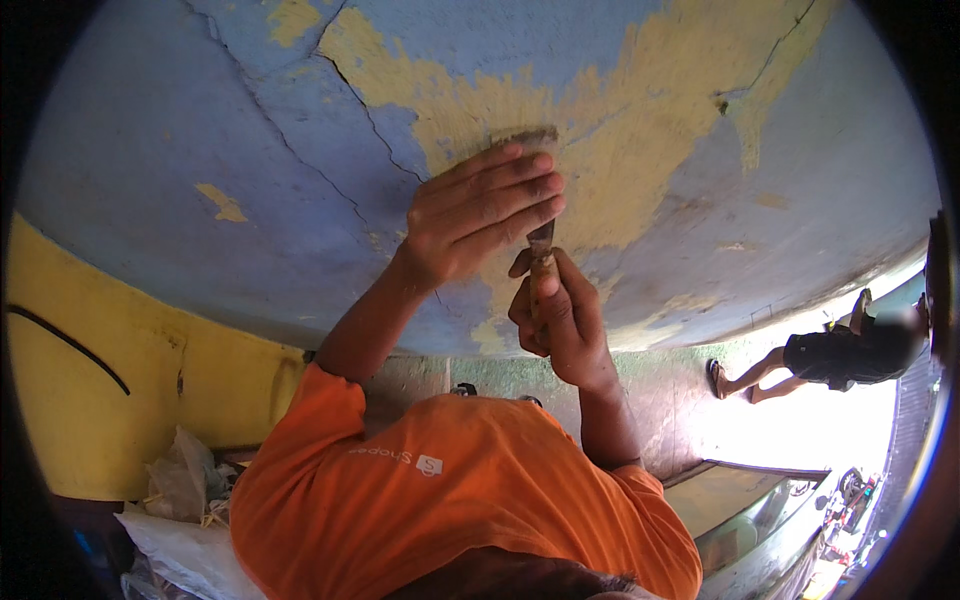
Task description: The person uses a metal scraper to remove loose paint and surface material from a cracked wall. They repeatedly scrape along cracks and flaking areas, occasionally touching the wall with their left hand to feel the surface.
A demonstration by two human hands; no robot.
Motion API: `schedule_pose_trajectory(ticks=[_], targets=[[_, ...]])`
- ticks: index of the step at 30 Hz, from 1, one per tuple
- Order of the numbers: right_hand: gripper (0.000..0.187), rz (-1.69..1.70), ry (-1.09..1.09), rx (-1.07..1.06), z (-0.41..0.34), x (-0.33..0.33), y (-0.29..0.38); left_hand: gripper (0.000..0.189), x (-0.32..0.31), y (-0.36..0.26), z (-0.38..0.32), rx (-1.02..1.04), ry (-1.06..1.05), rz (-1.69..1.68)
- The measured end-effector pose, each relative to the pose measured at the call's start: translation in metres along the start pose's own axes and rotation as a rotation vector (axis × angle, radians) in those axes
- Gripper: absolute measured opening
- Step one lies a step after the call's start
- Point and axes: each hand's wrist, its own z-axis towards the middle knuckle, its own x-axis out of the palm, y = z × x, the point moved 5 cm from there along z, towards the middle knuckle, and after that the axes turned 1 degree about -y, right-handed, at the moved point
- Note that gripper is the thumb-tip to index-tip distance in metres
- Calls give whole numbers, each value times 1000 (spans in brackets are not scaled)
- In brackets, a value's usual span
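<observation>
A scraper or putty knife with a worn metal blade (541,229) and a rough handle (543,274) is against a cracked wall (300,112) of blue-grey paint with yellow patches. My right hand (566,315) is closed around the handle, thumb along it. My left hand (484,206) lies almost flat across the blade, fingers extended and slightly spread, its thumb hidden. The dark blade edge shows just beyond the fingertips, over a yellow patch (480,109). Several cracks run down the wall left of the blade.
A yellow wall (150,375) with a black cable (71,345) adjoins at left. Clear plastic sheeting (184,551) lies at lower left. At right, a person in dark shorts (829,356) stands by a bright opening. A glass-fronted case or window (739,517) and a motorcycle (851,487) are lower right.
</observation>
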Motion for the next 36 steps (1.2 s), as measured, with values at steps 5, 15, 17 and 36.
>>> schedule_pose_trajectory(ticks=[5,15,17,36], targets=[[36,4,10,-10,2,2,27,21,-4,3,20,22,-72,35],[40,-35,-33,-26,-1,9,29,21,-1,3,20,-9,-107,-14],[37,-56,-30,-14,-1,6,31,20,1,0,22,-8,-110,-8],[33,-99,17,-26,1,2,48,21,1,4,30,12,-156,-4]])
